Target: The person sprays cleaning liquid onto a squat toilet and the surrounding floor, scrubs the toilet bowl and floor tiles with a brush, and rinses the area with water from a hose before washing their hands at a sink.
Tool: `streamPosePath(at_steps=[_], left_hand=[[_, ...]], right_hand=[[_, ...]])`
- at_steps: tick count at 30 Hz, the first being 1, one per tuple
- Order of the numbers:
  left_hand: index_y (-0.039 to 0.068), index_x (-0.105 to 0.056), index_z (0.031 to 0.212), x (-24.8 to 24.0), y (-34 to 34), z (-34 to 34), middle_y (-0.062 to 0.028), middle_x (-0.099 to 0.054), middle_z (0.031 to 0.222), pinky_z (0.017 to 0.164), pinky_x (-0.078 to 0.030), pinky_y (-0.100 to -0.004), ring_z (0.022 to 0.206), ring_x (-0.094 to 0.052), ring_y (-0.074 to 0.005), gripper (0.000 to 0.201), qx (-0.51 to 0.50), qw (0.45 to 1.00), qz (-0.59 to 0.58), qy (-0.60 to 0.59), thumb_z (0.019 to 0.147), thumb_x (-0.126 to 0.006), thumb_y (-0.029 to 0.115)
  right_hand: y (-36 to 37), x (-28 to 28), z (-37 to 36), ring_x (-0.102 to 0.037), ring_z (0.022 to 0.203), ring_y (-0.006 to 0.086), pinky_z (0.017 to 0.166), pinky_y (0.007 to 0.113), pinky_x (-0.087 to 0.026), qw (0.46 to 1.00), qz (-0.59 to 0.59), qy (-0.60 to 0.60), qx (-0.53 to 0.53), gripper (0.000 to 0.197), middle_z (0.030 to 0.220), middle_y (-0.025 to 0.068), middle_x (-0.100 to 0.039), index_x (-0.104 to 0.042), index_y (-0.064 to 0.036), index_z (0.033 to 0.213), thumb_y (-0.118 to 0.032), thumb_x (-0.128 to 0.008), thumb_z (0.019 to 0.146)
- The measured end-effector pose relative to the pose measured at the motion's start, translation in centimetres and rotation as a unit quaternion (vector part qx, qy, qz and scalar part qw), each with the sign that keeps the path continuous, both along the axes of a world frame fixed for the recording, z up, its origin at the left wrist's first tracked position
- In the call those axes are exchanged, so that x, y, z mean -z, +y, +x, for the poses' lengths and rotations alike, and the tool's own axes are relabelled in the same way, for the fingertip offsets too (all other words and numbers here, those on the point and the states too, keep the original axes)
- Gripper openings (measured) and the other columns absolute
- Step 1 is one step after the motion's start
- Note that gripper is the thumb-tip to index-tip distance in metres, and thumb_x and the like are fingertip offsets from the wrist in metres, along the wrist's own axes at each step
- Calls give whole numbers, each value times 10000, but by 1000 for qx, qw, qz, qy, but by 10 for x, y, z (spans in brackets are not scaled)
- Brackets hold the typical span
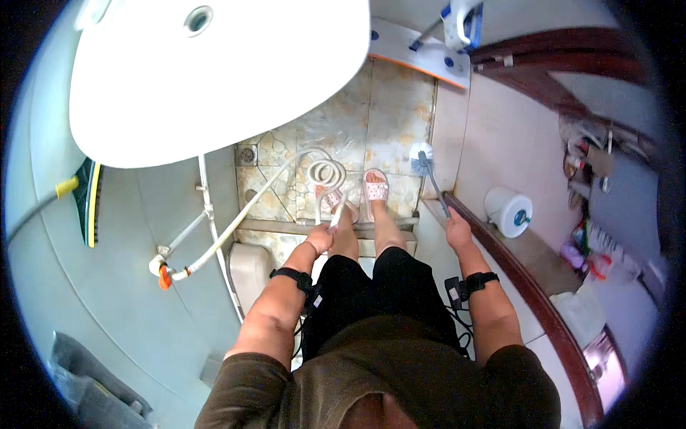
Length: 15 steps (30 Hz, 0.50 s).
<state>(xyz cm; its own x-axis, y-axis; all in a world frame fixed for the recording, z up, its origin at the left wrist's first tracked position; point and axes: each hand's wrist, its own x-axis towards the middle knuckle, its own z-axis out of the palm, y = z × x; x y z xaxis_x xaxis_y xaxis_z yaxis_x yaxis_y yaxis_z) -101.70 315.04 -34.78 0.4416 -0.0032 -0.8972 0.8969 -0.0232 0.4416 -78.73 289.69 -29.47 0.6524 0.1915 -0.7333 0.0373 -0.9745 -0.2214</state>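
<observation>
Tiled floor (396,100): brown-patterned, under pink slippers (376,186).
Left hand (321,237): closed around a pale hose (275,179), its coils overlapping the left slipper.
Right hand (458,229): gripping a brush (427,167) by its grey handle, bristles right of the slippers.
Tap (164,277): orange-handled, joined to the hose.
Sink (214,93): white, upper left.

The tiled floor (399,96) bore two pink slippers (376,187) near its near edge, a drain (246,155) by its left edge.
</observation>
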Motion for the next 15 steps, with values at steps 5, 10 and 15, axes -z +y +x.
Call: streamPosePath(at_steps=[5, 10, 15], left_hand=[[39, -425, 823, -25, 16, 19, -31, -413, 510, 402, -339, -232, 404, -387, -118, 214, -406, 908, -83, 65, 796, -382, 247], [61, -419, 837, -44, 30, 28, -24, -414, 517, 403, -339, -240, 406, -377, -112, 191, -520, 843, -112, 81, 792, -392, 244], [59, -409, 900, -54, 46, 2, -28, -406, 550, 418, -348, -264, 421, -374, -123, 227, -608, 782, -95, 101, 805, -357, 259]], right_hand=[[33, -26, 15, -452, 906, 309, 767, 331, -356, 999, 23, -14, -24, 316, 968, 193, -477, -417, -91, 1075, -140, -387, 764], [52, -41, 27, -466, 909, 280, 774, 291, -357, 999, 29, 7, -42, 325, 976, 199, -475, -411, -50, 1077, -113, -385, 759], [93, -71, 30, -470, 906, 279, 762, 284, -361, 993, 57, -27, -100, 320, 964, 203, -482, -419, -44, 1070, -109, -392, 758]])
